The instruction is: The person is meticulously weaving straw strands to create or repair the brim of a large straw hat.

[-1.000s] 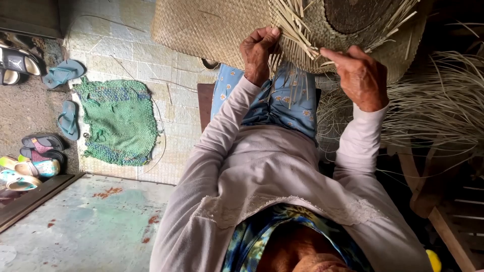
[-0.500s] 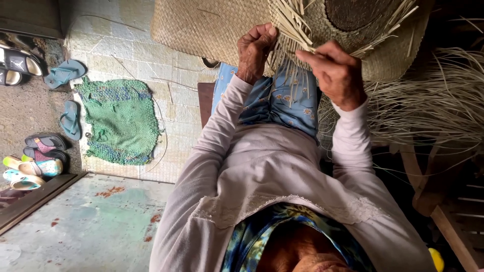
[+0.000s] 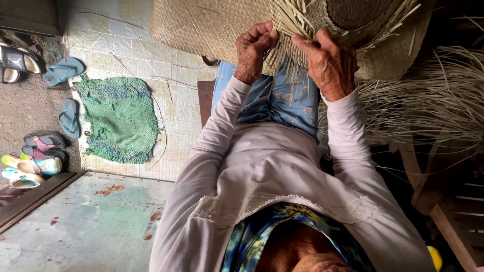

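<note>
Since the picture of a second ago, the right hand (image 3: pixel 330 63) has drawn in from the 2 o'clock side toward the middle, so that both hands now sit close together at 12 o'clock on the edge of the woven straw piece (image 3: pixel 212 27), where they were well apart before. The left hand (image 3: pixel 254 50) has hardly shifted: its fingers are curled shut over the loose straw strips (image 3: pixel 290 20) at the unfinished edge, knuckles toward the camera. The right hand is bent at the knuckles with its fingertips pressed onto the same bundle of strips; whether it pinches one strand cannot be told. The woven piece lies across the blue flowered lap (image 3: pixel 282 100) and runs out of the picture at 12 o'clock, and nothing else about it has changed. Counted: two hands at work, one woven piece, one heap of loose dry straw (image 3: pixel 433 100) at 3 o'clock. On the paved floor at 9 o'clock lies one green knitted mat (image 3: pixel 121 118), with two blue flip-flops (image 3: pixel 65 93) beside it. Further sandals (image 3: pixel 30 161) are crowded at 8 o'clock, their number unclear. One yellow round thing (image 3: pixel 433 257) shows at 5 o'clock.
</note>
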